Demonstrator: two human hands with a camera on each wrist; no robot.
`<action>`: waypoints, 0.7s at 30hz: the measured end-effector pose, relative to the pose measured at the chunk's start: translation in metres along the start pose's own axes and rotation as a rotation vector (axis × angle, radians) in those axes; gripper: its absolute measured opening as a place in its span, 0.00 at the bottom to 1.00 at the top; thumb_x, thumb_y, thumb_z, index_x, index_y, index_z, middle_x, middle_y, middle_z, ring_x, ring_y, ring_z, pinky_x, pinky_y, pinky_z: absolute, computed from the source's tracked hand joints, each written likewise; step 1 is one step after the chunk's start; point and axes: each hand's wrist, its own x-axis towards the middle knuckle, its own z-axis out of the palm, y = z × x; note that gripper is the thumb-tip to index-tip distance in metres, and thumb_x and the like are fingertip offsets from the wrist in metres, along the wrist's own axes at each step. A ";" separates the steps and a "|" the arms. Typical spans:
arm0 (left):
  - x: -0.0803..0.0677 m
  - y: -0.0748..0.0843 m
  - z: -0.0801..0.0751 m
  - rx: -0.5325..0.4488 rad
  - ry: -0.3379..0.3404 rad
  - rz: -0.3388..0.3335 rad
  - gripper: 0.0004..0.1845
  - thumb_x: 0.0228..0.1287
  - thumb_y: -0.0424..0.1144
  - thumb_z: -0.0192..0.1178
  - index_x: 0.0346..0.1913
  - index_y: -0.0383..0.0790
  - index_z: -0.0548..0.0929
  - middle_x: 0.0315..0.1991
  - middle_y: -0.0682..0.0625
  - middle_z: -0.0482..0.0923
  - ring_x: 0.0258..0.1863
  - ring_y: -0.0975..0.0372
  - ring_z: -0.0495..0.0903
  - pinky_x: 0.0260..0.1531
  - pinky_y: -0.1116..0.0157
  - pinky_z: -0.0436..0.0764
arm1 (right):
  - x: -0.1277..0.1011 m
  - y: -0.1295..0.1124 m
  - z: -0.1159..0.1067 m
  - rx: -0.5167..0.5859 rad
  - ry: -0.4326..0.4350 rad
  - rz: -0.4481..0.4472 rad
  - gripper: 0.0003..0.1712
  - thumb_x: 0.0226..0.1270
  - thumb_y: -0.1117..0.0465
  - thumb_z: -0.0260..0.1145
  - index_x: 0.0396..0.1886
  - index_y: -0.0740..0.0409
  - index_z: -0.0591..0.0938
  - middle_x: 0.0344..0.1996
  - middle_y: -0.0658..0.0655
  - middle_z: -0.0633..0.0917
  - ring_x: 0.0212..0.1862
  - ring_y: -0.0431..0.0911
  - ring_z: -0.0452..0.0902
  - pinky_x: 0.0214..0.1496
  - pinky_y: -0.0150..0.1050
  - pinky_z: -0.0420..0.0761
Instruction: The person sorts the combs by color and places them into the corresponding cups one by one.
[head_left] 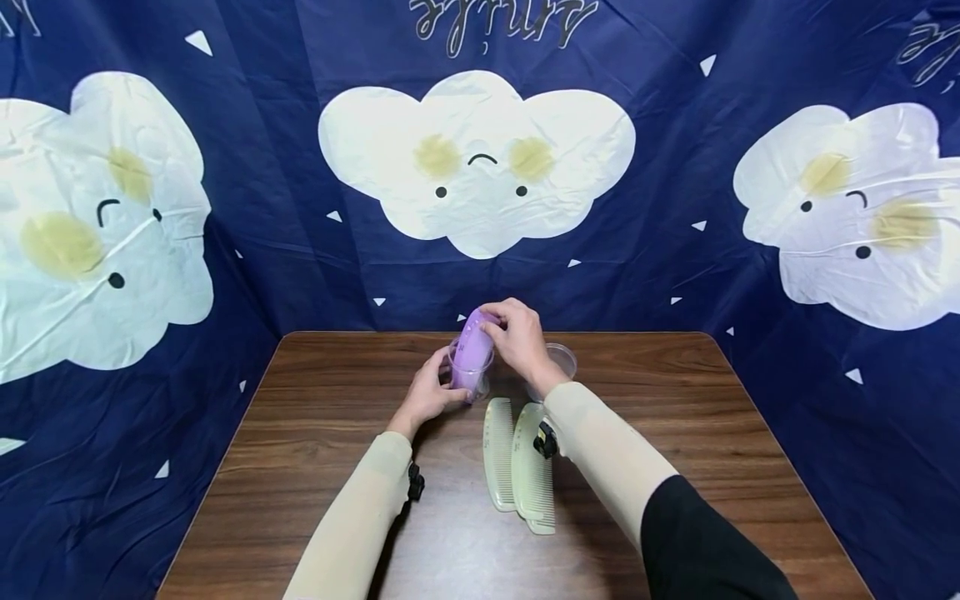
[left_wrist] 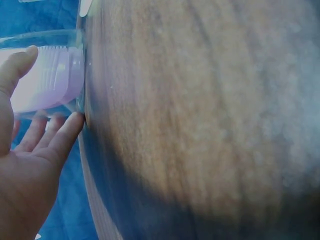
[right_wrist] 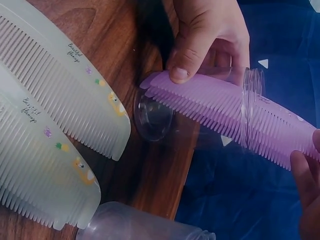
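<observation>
Purple plastic is centre stage: a purple comb (head_left: 474, 346) stands tilted inside a clear cup (head_left: 471, 377) near the far edge of the wooden table (head_left: 315, 467), its lower end touching the cup's bottom, its upper end poking well above the rim. The left hand (head_left: 427, 393) wraps around the cup's side, thumb and fingers curled on the transparent wall, holding it against the tabletop. The right hand (head_left: 519, 337) pinches the top end of the comb from above, fingers closed on it.

To do this well, I judge the left hand wants to keep the cup pinned upright, since it looks light and the long comb levers against its rim. The right hand should lower the comb teeth-side clear of the lip and ease off only once the bottom end rests against the base, otherwise the cup looks liable to tip toward the table's far edge.

Now the count. Combs: three — one purple, plus two pale green combs (head_left: 517, 462) lying side by side, touching, just in front of the right wrist. Cups: two — the one in hand and a second clear cup (head_left: 561, 358) standing just beside it, behind the right hand.
</observation>
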 end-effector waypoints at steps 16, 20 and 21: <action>0.004 0.002 0.004 -0.007 -0.012 0.007 0.50 0.48 0.26 0.79 0.75 0.41 0.66 0.67 0.36 0.73 0.67 0.42 0.74 0.62 0.49 0.81 | 0.004 0.007 -0.007 -0.030 -0.010 0.062 0.17 0.64 0.63 0.75 0.53 0.52 0.89 0.45 0.56 0.82 0.45 0.50 0.81 0.51 0.44 0.82; 0.004 0.003 0.002 0.002 -0.009 0.000 0.50 0.48 0.27 0.80 0.75 0.42 0.66 0.67 0.37 0.72 0.67 0.43 0.74 0.62 0.49 0.81 | 0.004 0.009 -0.008 -0.007 -0.006 0.041 0.16 0.64 0.64 0.74 0.52 0.55 0.89 0.44 0.56 0.82 0.44 0.54 0.82 0.48 0.43 0.81; 0.004 0.003 0.002 0.003 -0.010 -0.004 0.50 0.48 0.27 0.80 0.75 0.42 0.66 0.67 0.37 0.72 0.67 0.43 0.74 0.62 0.49 0.80 | 0.004 0.010 -0.008 0.000 -0.002 0.037 0.16 0.63 0.64 0.74 0.51 0.55 0.89 0.43 0.56 0.82 0.43 0.56 0.82 0.47 0.43 0.80</action>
